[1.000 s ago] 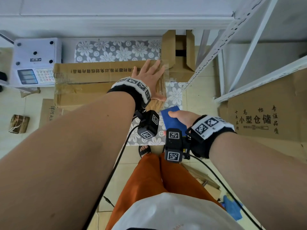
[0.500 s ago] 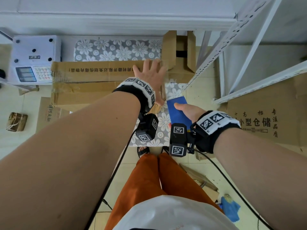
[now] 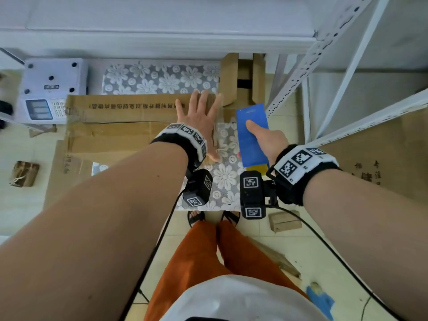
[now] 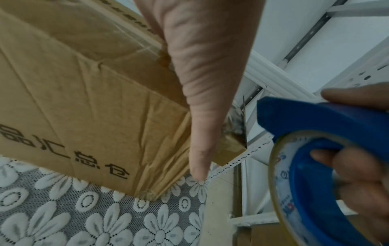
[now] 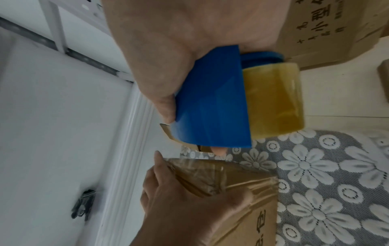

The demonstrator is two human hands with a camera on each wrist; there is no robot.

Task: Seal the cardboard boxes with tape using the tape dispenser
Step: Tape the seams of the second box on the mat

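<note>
Three views, one box corner

The head camera looks steeply down past both forearms at the floor. The left wrist camera sits close under the left hand, facing along it toward the shelf frame; the right wrist camera looks past the tape dispenser. All share the cardboard box right end and floral cloth.

Cardboard box: matt brown corrugated paper, creased w/ black print; glossy clear tape wrinkled over its corner. Tape dispenser: smooth blue plastic, slight sheen; tape roll amber, translucent, shiny. Desk cover: grey lace-type cloth w/ white flowers, textured. Shelf frame: white painted metal, perforated. Floor: pale smooth tiles.
</note>
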